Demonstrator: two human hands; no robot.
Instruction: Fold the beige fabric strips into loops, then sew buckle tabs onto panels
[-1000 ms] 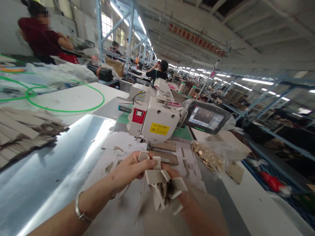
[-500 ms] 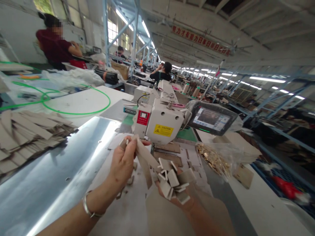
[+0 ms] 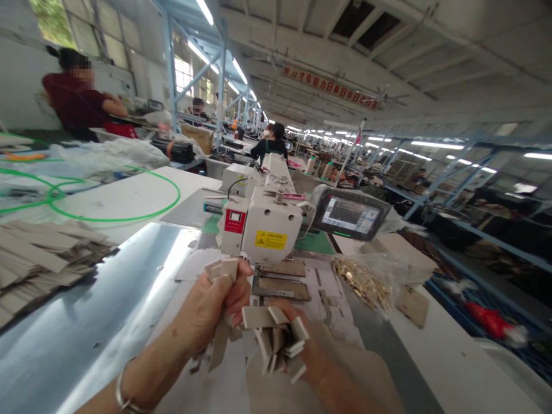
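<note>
My left hand point(image 3: 207, 305) is closed on a few beige strips point(image 3: 224, 269), whose ends stick up above the thumb and hang below the fist. Close beside it, my right hand point(image 3: 308, 351) grips a loose bunch of folded beige strips point(image 3: 276, 336), fanned out in several directions. Just beyond both hands stands the head of a white sewing machine point(image 3: 271, 221) with a yellow caution label. Its metal clamp plate point(image 3: 282, 287) lies between the hands and the machine.
A heap of beige strips point(image 3: 38, 259) lies at the left, beyond a shiny metal plate point(image 3: 103, 322). To the right are a screen point(image 3: 351, 213), a bag of gold-coloured metal parts point(image 3: 366, 282) and stacked beige sheets point(image 3: 405, 253). Co-workers sit further back.
The long strip that stretched between my hands now hangs below my left fist. My hands have moved left in the picture, and the view has shifted too.
</note>
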